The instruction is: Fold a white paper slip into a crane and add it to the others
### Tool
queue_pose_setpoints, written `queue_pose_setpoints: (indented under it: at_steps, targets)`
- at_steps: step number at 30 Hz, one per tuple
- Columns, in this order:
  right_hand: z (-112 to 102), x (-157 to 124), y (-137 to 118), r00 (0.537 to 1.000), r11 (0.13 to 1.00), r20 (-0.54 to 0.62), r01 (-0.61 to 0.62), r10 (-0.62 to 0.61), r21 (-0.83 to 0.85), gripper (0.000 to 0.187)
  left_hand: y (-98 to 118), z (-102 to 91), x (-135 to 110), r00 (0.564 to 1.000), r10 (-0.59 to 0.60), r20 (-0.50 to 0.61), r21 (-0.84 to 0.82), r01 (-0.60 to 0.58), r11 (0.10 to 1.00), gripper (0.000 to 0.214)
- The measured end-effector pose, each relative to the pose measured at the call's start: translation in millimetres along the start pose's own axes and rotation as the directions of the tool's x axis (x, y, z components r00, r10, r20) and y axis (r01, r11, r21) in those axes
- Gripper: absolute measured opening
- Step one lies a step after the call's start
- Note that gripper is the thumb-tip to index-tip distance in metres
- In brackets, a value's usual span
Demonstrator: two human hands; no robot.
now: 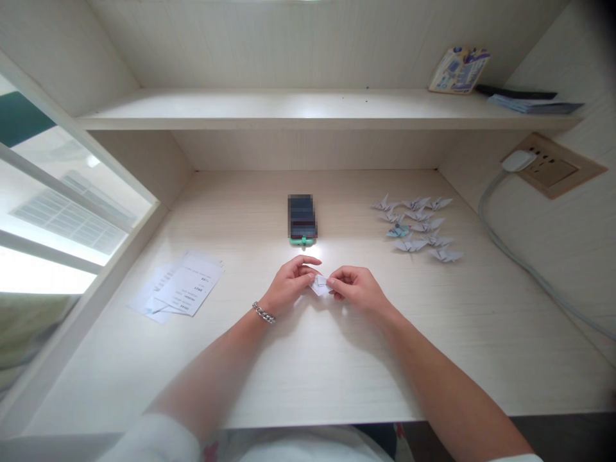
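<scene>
A small folded piece of white paper (319, 285) is held between my two hands, just above the middle of the desk. My left hand (292, 280), with a chain bracelet (264, 312) at its wrist, pinches the left side with thumb and fingers; its index finger reaches out past the paper. On the right edge, the thumb and fingertips of my right hand (353, 284) are closed. Folded paper cranes (424, 226), several white and one bluish, stand in a group at the right. Printed paper slips (189, 285) lie overlapping at the left.
A phone (302, 217) with a green edge lies beyond my hands. A cable (524, 269) runs from a plug (518, 160) in the wall socket (558, 170) along the right side. The shelf (289, 106) above bears a packet (459, 70) and some booklets (534, 104).
</scene>
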State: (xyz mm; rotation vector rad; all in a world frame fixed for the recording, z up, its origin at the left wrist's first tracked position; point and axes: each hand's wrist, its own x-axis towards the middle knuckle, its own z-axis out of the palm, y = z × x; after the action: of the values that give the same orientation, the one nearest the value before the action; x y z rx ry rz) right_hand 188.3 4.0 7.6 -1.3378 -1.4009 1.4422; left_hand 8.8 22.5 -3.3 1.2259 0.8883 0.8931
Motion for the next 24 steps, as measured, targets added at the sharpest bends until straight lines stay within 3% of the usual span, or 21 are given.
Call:
queue_pose_setpoints:
  at_steps: [4, 9, 15, 21, 24]
  targets:
    - [0.8, -0.8, 0.3, 1.0, 0.998, -0.002, 0.03, -0.03, -0.048, 0.02, 3.3, 3.7, -0.8, 1.0, -0.027, 0.003, 0.118, 0.026, 0.993, 0.025]
    - [0.9, 0.5, 2.2, 0.999, 0.998, 0.034, 0.012, -0.01, -0.062, 0.023, 4.7, 4.3, -2.4, 1.0, 0.027, 0.012, 0.322, -0.029, 0.946, 0.02]
    - [-6.1, 4.6, 6.7, 1.0, 1.0, 0.029, -0.008, 0.008, -0.006, 0.023, -0.2, -1.3, 0.0, 0.996, 0.035, -0.078, 0.323, -0.008, 0.946, 0.023]
    - [-6.3, 2.7, 7.5, 1.0, 0.997, 0.021, 0.022, -0.02, -0.07, 0.022, 2.7, 0.3, -1.2, 1.0, -0.022, -0.009, 0.359, 0.024, 0.933, 0.026]
    - [-7.3, 4.0, 8.2, 0.998, 1.0, 0.069, 0.005, -0.005, 0.002, 0.023, 4.8, 0.7, -2.2, 1.0, 0.0, -0.006, 0.389, 0.003, 0.921, 0.025]
